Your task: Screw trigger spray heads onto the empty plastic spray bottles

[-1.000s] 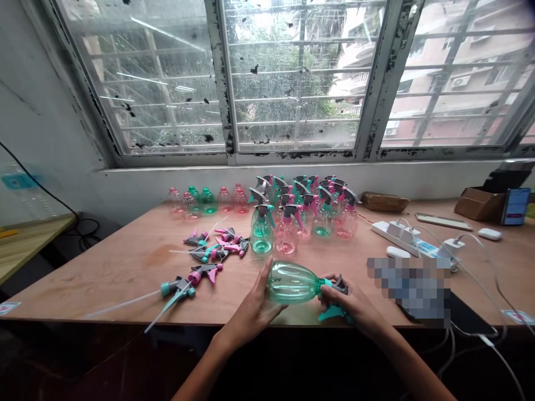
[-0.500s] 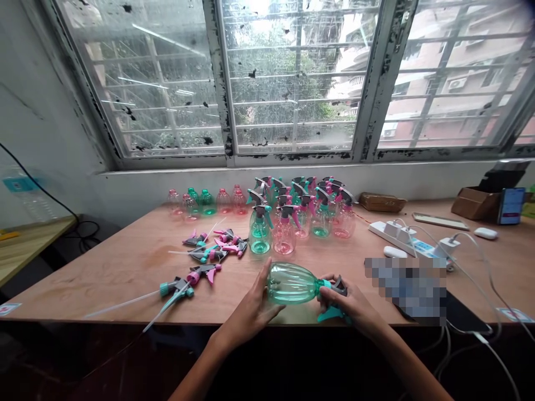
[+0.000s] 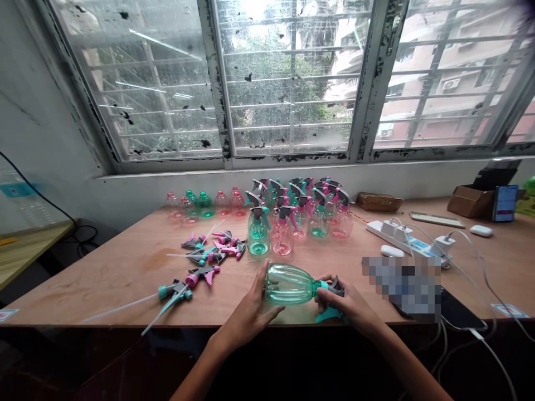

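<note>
At lower centre, the left hand (image 3: pixel 247 309), half open, cups a green bottle (image 3: pixel 288 284) while the right hand (image 3: pixel 351 303) clasps its spray head (image 3: pixel 329 315), capped bottles (image 3: pixel 283 238) massed mid-frame, topless bottles (image 3: pixel 205 206) and loose heads (image 3: pixel 203 275) leftward seemingly unfinished.

Your left hand (image 3: pixel 252 303) cupped around the green bottle (image 3: pixel 290 285) at its base, your right hand (image 3: pixel 343 302) curled at its neck end, forearms (image 3: pixel 205 359) angled toward it.

right grip (image 3: pixel 340 299) is hiding part of a spray head (image 3: pixel 334 287), front bottles (image 3: pixel 282 239) are covering rear bottles (image 3: pixel 276 185), pixelation (image 3: pixel 403 287) is masking one item, bottom edge is cropping both forearms (image 3: pixel 198 359)
</note>
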A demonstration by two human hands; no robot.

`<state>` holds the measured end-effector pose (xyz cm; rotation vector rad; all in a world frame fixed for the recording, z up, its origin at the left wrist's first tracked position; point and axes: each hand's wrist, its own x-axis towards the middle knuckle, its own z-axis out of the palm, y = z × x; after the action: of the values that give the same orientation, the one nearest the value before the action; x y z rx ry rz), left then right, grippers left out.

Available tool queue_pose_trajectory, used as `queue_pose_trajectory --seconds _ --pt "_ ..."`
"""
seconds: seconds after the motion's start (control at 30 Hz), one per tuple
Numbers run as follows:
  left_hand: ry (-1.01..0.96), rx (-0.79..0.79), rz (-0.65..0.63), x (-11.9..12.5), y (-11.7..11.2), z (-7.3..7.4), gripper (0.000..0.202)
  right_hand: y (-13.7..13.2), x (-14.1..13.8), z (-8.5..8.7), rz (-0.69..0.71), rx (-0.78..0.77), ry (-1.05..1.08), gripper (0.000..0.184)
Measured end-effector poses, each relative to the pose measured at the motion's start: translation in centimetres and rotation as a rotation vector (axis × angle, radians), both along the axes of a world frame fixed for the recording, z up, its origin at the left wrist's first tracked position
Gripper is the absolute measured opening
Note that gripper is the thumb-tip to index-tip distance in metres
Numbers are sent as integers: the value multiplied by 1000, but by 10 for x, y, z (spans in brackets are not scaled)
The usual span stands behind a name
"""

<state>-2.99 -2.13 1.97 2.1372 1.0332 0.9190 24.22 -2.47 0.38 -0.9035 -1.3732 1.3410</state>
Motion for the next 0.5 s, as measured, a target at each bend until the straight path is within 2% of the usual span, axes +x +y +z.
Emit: queue_pose_trajectory --seconds 0.13,0.3,0.5 --pt "22 -30 21 0 -1 1 107 -1 0 0 6 -1 -13 38" --pt "25 -17 21 1 -2 6 97 0 0 1 -2 -12 -19 42" --pt "-28 15 -2 1 0 0 93 0 -1 0 3 -3 -5 39"
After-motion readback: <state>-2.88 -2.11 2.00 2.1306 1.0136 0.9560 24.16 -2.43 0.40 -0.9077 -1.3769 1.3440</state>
